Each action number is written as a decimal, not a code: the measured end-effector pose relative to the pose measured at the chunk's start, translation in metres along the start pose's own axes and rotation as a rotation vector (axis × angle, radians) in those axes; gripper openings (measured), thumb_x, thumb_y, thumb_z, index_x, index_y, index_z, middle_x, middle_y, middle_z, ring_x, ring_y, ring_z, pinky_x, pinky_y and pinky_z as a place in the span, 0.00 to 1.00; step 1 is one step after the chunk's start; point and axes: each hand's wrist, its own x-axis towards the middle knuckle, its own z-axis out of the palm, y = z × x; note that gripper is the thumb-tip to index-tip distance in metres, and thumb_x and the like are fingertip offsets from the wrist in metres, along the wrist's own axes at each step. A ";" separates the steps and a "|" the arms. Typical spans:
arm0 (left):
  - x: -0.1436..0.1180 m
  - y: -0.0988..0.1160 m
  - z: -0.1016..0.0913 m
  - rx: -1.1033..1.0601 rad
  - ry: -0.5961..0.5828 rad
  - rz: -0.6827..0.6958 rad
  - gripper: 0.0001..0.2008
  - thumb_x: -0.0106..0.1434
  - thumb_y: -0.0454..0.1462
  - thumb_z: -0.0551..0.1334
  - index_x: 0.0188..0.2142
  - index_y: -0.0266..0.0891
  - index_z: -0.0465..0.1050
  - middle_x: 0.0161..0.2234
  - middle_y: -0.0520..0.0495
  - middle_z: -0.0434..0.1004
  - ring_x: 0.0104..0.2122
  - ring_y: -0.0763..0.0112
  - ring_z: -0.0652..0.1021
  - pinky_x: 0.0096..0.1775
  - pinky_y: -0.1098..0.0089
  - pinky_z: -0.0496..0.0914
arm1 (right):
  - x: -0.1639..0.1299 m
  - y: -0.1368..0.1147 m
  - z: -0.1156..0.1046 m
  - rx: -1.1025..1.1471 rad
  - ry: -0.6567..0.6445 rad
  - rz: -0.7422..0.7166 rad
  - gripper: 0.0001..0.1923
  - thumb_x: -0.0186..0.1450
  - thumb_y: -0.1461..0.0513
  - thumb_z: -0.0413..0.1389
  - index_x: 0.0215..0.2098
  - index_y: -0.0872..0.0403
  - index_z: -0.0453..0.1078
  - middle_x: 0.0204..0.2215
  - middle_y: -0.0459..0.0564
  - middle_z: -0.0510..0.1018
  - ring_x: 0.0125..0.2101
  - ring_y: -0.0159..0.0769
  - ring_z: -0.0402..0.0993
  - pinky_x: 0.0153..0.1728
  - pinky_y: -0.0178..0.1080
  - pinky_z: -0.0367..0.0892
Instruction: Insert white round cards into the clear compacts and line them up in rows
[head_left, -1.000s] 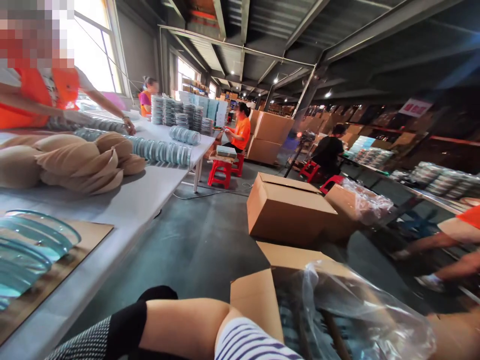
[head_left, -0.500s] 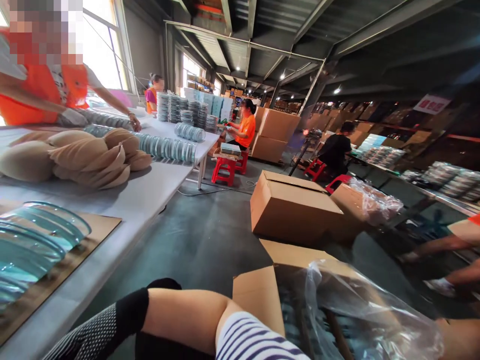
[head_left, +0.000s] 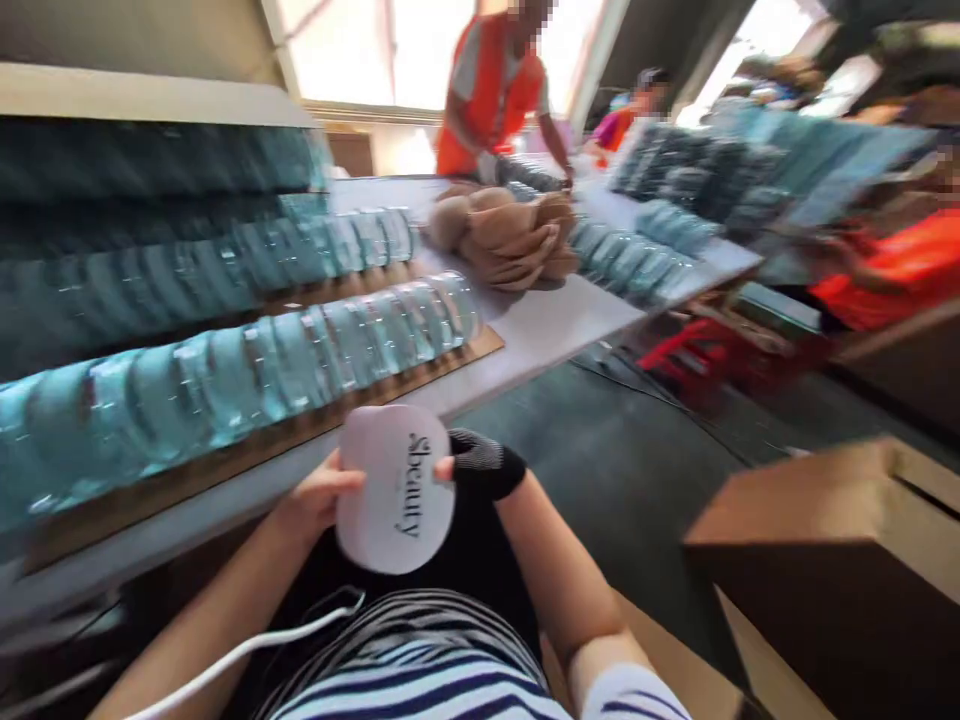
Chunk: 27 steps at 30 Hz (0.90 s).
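Observation:
Both hands hold a rounded, pale pinkish-white card (head_left: pixel 386 520) with dark "beauty" lettering, in front of my lap. My bare left hand (head_left: pixel 324 490) pinches its left edge with the thumb on top. On its right edge, my right hand (head_left: pixel 471 462), in a dark dotted fingerless glove, grips with the thumb showing on the face. The fingers behind the card are hidden. Just beyond it, a long row of clear bluish round plastic cases (head_left: pixel 300 350) stands on a cardboard sheet (head_left: pixel 480 347) on the white table (head_left: pixel 562 310).
Beige moulded cups (head_left: pixel 510 235) lie stacked farther along the table. A worker in an orange vest (head_left: pixel 487 100) stands behind them. Right of me are a cardboard box (head_left: pixel 810 500) and red stools (head_left: pixel 690 350). A white cable (head_left: pixel 247 645) crosses my left forearm.
My view has swung left toward the table. My gloved right hand, earlier at the lower left of the picture, now grips the card; my left hand and the card have come into view.

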 end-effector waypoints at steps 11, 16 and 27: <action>-0.010 0.016 -0.010 -0.057 0.058 0.135 0.29 0.39 0.39 0.77 0.42 0.34 0.79 0.38 0.38 0.81 0.37 0.51 0.80 0.39 0.59 0.76 | 0.006 -0.005 -0.007 -0.075 0.243 -0.070 0.24 0.58 0.50 0.63 0.48 0.55 0.75 0.40 0.56 0.82 0.37 0.42 0.80 0.37 0.42 0.77; 0.013 0.010 -0.019 -0.017 0.355 0.270 0.26 0.46 0.41 0.76 0.44 0.32 0.78 0.40 0.39 0.81 0.39 0.55 0.80 0.40 0.62 0.75 | 0.024 0.031 0.007 -0.560 0.633 -0.268 0.32 0.66 0.52 0.54 0.65 0.54 0.58 0.60 0.61 0.68 0.58 0.46 0.68 0.55 0.50 0.69; 0.009 0.006 -0.014 0.066 0.602 0.302 0.28 0.43 0.44 0.77 0.42 0.33 0.77 0.36 0.44 0.81 0.37 0.57 0.79 0.39 0.64 0.74 | 0.017 0.052 0.047 -0.887 0.794 -0.447 0.22 0.69 0.56 0.50 0.59 0.52 0.66 0.45 0.55 0.80 0.45 0.43 0.78 0.46 0.43 0.75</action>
